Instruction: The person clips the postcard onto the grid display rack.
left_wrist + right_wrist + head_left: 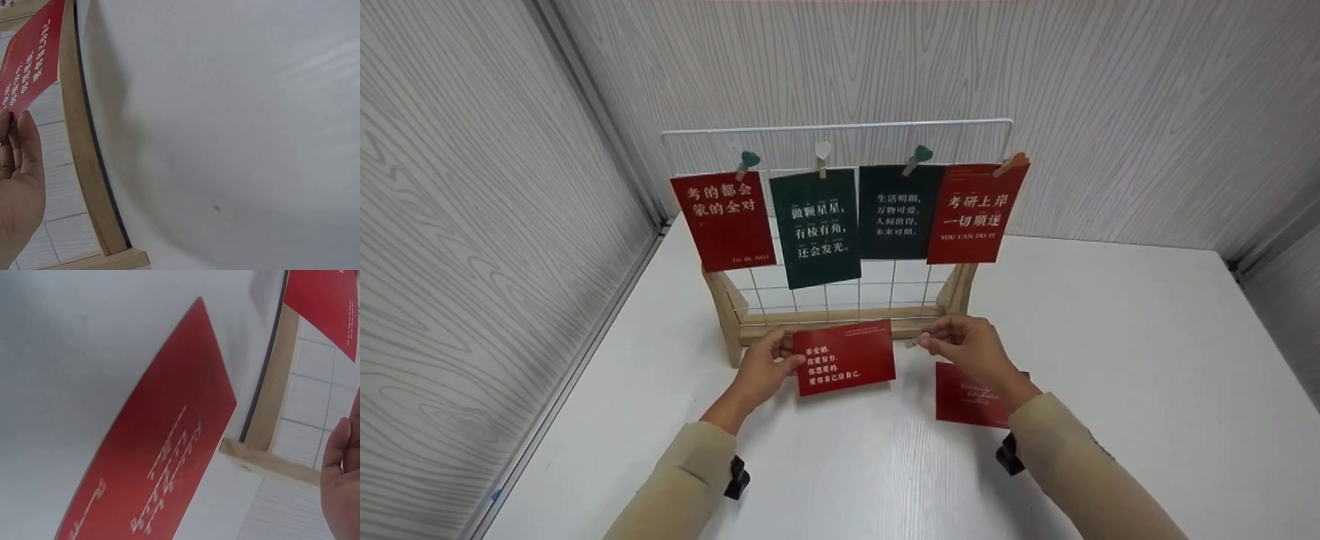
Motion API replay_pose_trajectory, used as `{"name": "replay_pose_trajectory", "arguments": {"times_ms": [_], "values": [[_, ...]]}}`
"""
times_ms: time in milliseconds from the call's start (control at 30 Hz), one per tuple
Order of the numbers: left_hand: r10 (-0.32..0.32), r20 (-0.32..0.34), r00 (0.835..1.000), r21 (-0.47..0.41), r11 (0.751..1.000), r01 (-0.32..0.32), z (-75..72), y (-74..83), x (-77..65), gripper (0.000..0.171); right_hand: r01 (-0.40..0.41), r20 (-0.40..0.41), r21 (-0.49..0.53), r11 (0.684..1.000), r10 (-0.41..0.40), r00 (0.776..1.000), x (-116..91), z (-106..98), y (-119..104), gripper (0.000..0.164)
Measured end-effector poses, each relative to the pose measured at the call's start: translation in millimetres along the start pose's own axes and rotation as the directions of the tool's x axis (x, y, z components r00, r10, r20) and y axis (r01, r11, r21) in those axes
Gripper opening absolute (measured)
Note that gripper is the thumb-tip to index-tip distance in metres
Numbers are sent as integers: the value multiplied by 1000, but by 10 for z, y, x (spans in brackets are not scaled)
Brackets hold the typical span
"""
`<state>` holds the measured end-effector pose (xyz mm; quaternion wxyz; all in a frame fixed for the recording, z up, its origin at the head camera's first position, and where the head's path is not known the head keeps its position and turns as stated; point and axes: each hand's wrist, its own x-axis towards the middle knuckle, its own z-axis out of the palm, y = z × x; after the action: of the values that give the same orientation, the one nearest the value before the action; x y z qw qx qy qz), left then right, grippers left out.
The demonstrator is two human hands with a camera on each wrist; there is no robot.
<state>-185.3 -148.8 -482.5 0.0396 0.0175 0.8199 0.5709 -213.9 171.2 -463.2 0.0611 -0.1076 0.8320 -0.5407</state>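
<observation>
My left hand (765, 369) pinches a red card (846, 360) with white lettering by its left edge, just in front of the rack's wooden base. In the left wrist view the thumb and fingers (31, 140) meet at the card's corner. My right hand (971, 349) pinches a small wooden clothespin (913, 343) a little to the right of that card; most of the pin is hidden by the fingers. Beneath the right wrist a second red card (966, 401) lies on the white table, partly covered by the forearm in the head view.
A white wire grid rack (840, 129) on a wooden stand (726, 315) stands behind the hands. Two red and two dark green cards hang from it, each under a heart-topped clothespin (823, 154). Wood-grain panels (472, 225) enclose the table (1125, 330) at the left and back.
</observation>
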Motion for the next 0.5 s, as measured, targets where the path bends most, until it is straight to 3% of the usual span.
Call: {"name": "replay_pose_trajectory", "arguments": {"times_ms": [500], "values": [[41, -40, 998, 12, 999, -40, -281, 78, 132, 42, 84, -88, 32, 996, -81, 993, 252, 335, -277, 18]]}}
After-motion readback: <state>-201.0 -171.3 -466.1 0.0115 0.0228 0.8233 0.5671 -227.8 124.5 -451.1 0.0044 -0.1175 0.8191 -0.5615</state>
